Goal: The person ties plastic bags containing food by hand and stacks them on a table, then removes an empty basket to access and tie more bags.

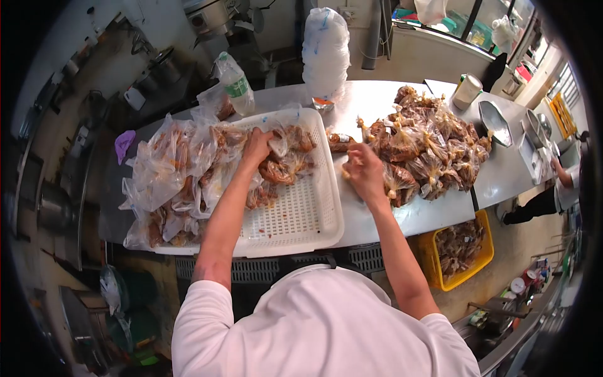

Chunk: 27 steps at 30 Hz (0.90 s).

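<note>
A white perforated plastic basket [295, 217] holds several clear plastic bags of brown food [282, 169], many with loose, unknotted tops on its left side. My left hand [256, 148] reaches into it, fingers bent down around one of the bags; its fingertips are partly hidden. To the right of the basket, my right hand [364, 169] is raised over the metal table with its fingers curled together. What it pinches, if anything, is too small to make out. Beside it lies a large pile of tied bags of brown food [433, 144], and a single small bag [340, 142] rests just beyond.
A steel table [377, 220] carries everything. At its back stand a green-labelled plastic bottle [237, 87] and a tall stack wrapped in plastic [325, 53]. A yellow crate [465, 284] of bags sits on the floor at right. Another person [559, 191] stands at far right.
</note>
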Available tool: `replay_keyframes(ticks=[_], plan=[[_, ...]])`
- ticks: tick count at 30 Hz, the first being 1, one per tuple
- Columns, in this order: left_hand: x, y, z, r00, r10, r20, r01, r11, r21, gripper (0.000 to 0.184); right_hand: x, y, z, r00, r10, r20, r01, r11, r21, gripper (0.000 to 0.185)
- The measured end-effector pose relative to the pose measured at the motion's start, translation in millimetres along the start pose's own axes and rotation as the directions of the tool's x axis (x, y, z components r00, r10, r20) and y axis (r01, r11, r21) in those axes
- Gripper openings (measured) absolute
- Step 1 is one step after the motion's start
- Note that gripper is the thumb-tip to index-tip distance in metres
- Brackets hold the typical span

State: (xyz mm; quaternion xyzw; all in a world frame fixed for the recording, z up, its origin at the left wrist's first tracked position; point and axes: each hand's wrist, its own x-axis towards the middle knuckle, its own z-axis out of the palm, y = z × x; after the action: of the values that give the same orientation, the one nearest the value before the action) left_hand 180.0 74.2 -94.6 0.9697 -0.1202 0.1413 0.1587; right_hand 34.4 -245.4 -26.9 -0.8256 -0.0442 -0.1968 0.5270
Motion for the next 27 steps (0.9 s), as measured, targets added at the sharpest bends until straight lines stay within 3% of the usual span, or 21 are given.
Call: replay_keyframes(ticks=[1,2,3,5,8,9,11,14,15,16,17,19,21,23,24,25,26,27], plan=[[9,6,-14,0.994,0.102,0.027,-0.100,0.992,-0.076,0.035,3,-3,6,0.997,-0.007,0.083,0.005,1.000,0.024,0.042],[10,12,-25,0.994,0.104,0.045,-0.094,0.978,-0.184,0.019,6,-5,12,0.986,0.005,0.168,-0.013,0.999,0.049,0.045],[11,21,-42,0.992,0.117,0.053,-0.105,0.978,-0.180,0.019,11,-11,20,0.988,0.013,0.156,-0.021,0.998,0.053,0.045],[13,40,-77,0.977,0.211,0.015,-0.177,0.855,-0.488,0.020,25,-28,39,0.947,-0.092,0.308,0.062,0.992,0.107,0.051],[-3,82,-144,0.936,0.351,0.031,-0.309,0.860,-0.405,0.018,44,-61,65,0.941,-0.168,0.293,0.145,0.985,0.098,0.052],[-9,87,-156,0.901,0.432,0.034,-0.391,0.844,-0.367,0.017,50,-52,81,0.923,-0.309,0.230,0.338,0.936,-0.098,0.046],[-22,82,-167,0.922,0.379,0.074,-0.328,0.870,-0.369,0.017,62,-23,100,0.870,-0.453,0.198,0.493,0.819,-0.294,0.040],[-40,35,-161,0.941,0.306,0.144,-0.248,0.914,-0.320,0.019,76,8,84,0.724,-0.526,0.447,0.685,0.626,-0.372,0.028],[-45,17,-157,0.943,0.284,0.172,-0.233,0.935,-0.267,0.021,80,-1,72,0.776,-0.278,0.566,0.479,0.844,-0.242,0.023],[-51,11,-158,0.965,0.145,0.218,-0.080,0.956,-0.284,0.021,83,-15,64,0.718,-0.027,0.696,0.187,0.970,-0.155,0.019],[-56,12,-155,0.966,0.128,0.226,-0.059,0.955,-0.289,0.021,79,-32,59,0.704,-0.020,0.710,0.184,0.971,-0.155,0.019],[-63,28,-141,0.998,0.049,0.047,-0.001,0.705,-0.710,0.016,65,-69,56,0.800,-0.206,0.564,0.200,0.977,0.073,0.021],[-70,52,-113,0.968,0.201,0.148,-0.017,0.645,-0.764,0.013,55,-86,70,0.793,-0.241,0.560,0.206,0.970,0.125,0.018],[-71,62,-97,0.941,0.262,0.213,0.026,0.571,-0.820,0.014,49,-91,82,0.795,-0.406,0.450,0.332,0.913,0.237,0.016],[-67,59,-95,0.961,0.197,0.195,0.029,0.629,-0.777,0.013,46,-74,84,0.793,-0.308,0.526,0.102,0.918,0.384,0.038],[-63,65,-99,0.975,0.135,0.175,0.038,0.680,-0.732,0.014,40,-66,80,0.792,-0.307,0.527,0.102,0.919,0.382,0.038],[-61,74,-102,0.997,0.080,0.007,-0.040,0.571,-0.820,0.005,31,-58,75,0.887,-0.319,0.333,0.113,0.850,0.514,0.057],[-55,86,-111,0.998,0.068,-0.004,-0.042,0.565,-0.824,0.005,26,-50,71,0.945,-0.299,0.134,0.152,0.762,0.629,0.076]])
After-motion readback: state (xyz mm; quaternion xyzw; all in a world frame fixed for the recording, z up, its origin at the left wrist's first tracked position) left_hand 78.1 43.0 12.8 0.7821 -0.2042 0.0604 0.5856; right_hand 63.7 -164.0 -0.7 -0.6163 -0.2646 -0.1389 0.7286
